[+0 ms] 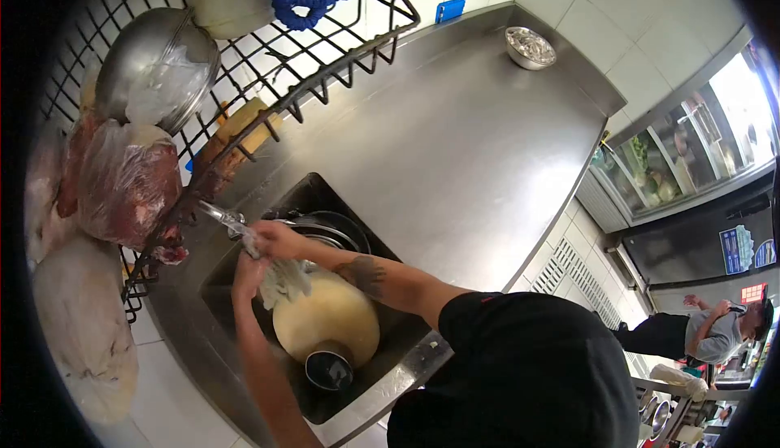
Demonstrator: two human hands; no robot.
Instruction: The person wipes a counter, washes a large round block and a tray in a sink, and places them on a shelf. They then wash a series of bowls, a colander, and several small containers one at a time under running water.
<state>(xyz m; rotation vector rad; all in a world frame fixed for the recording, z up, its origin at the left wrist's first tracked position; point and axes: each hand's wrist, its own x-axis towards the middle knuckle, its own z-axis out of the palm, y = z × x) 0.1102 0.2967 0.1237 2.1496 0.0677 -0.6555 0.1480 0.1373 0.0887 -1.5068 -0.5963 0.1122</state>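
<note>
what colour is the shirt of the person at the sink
Black; the shirt shows best in the head view.

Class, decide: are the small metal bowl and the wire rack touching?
Apart: the head view shows bare counter between the metal bowl and wire rack.

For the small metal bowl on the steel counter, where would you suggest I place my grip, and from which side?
I'd grip the bowl by its rim, coming from the sink side: the bowl stands upright, its round rim is exposed there, and the counter's raised edge is close behind.
</note>
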